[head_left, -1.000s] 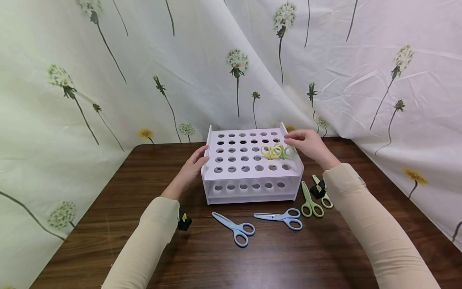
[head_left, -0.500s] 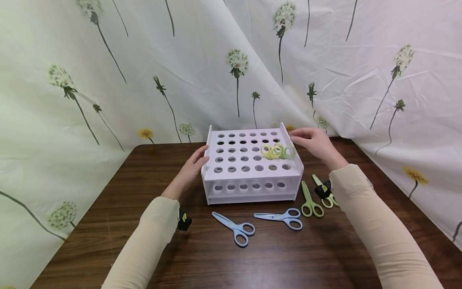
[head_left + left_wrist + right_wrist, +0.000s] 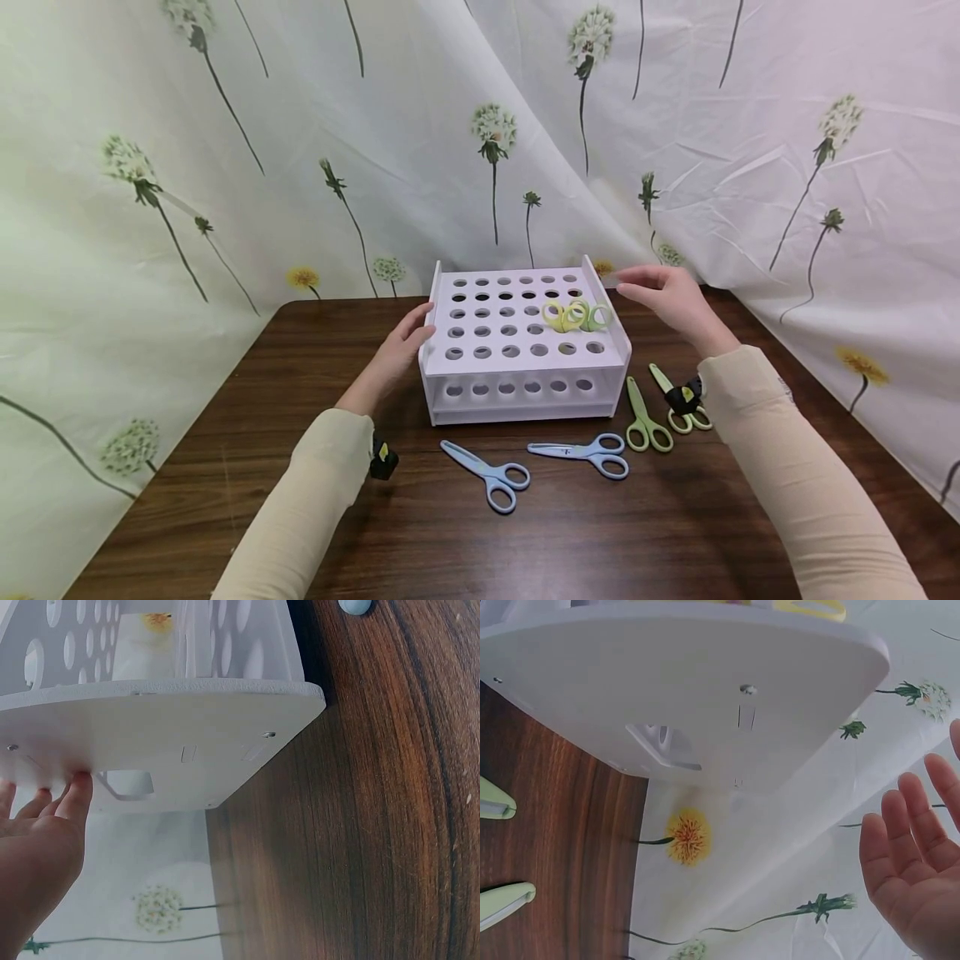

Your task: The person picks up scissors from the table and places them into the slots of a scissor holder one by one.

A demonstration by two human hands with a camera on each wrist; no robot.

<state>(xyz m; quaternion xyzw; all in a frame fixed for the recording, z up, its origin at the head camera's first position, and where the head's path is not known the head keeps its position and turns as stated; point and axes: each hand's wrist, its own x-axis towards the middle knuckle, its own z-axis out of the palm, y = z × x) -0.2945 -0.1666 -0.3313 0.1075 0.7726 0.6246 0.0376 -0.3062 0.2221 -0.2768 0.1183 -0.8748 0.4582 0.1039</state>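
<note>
A white rack (image 3: 495, 367) with rows of round holes stands on the table. My left hand (image 3: 393, 352) rests its fingertips on the rack's left side panel; in the left wrist view those fingers (image 3: 73, 799) meet the panel near its cut-out. Beyond the rack's right panel, my right hand (image 3: 670, 304) hovers with nothing in it, and the right wrist view shows its fingers (image 3: 911, 825) apart from the panel. Yellow scissors handles (image 3: 552, 318) and green scissors handles (image 3: 600, 318) stick up from holes on the rack's right, their blades down inside.
Two blue scissors, one at left (image 3: 487, 475) and one at right (image 3: 588, 451), lie in front of the rack. Green scissors (image 3: 643, 419) and a second green pair (image 3: 662, 377), partly behind the right wrist camera (image 3: 682, 397), lie to its right. A dandelion-print cloth (image 3: 420, 150) hangs behind.
My right hand has moved rightward, away from the rack's right panel and the scissors handles. The left hand and the rack keep their places.
</note>
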